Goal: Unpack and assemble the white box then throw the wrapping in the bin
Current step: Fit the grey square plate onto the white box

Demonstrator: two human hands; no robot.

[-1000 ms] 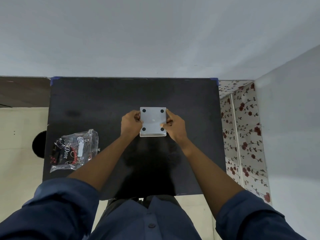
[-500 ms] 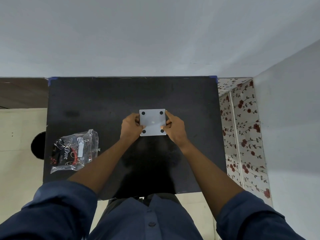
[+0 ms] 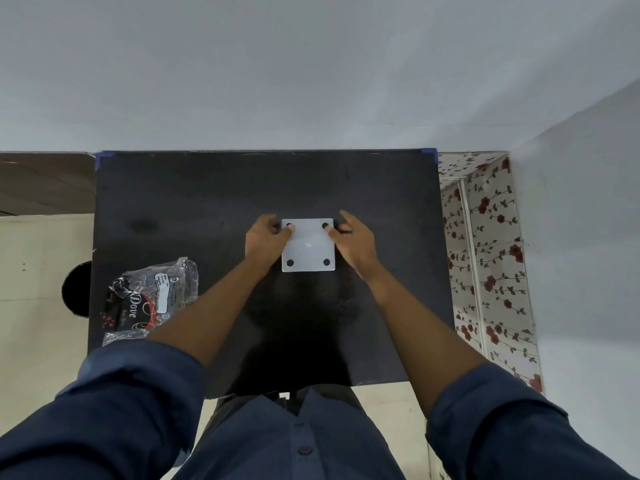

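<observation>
A square white box (image 3: 308, 244) with a black dot near each corner rests on the black table (image 3: 207, 202), a little past its middle. My left hand (image 3: 265, 239) is at the box's left side, its thumb pressing on the far left dot. My right hand (image 3: 355, 239) is at the right side, thumb on the far right dot, the other fingers spread past the far edge. A crumpled clear wrapping (image 3: 150, 301) with black, red and white print lies at the table's left edge.
A round black bin (image 3: 77, 289) shows on the floor just left of the table, partly hidden by it. A grey wall runs behind the table. A flower-patterned panel (image 3: 485, 258) stands to the right.
Both hands have slid from the box's near sides toward its far corners, and the thumbs now rest on the two far dots. The wrapping has not moved.
</observation>
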